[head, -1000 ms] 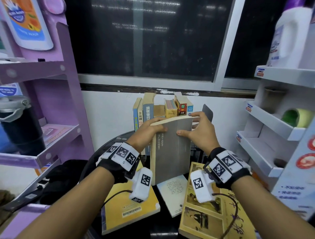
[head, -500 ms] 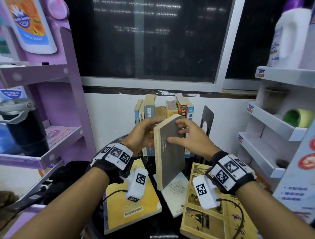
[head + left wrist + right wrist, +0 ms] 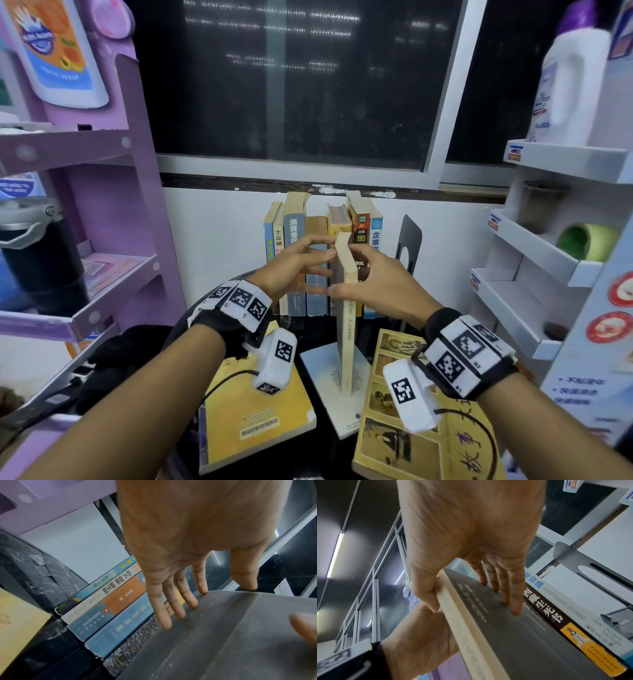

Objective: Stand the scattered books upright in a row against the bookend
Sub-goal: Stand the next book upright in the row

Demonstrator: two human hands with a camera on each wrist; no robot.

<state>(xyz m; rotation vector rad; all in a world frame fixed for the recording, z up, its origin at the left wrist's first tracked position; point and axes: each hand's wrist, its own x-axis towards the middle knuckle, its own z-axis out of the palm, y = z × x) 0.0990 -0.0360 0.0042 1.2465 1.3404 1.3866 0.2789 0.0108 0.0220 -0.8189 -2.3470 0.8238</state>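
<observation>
Pinching grey book (image 3: 346, 342) w/ right hand (image 3: 471, 534); left hand (image 3: 188, 527) fingers (image 3: 157, 601) straight, pressing it, clear only in left wrist cam.

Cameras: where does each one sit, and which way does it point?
Head: on the head, facing forward and down at the row, bookend and grey book; forearms, left hand and right hand show.
Left wrist: looks along the left hand at its fingers on the grey book.
Right wrist: looks along the right hand pinching the grey book, toward the bookend; the left hand shows too.
Shared: all three see the grey book and the row.
</observation>
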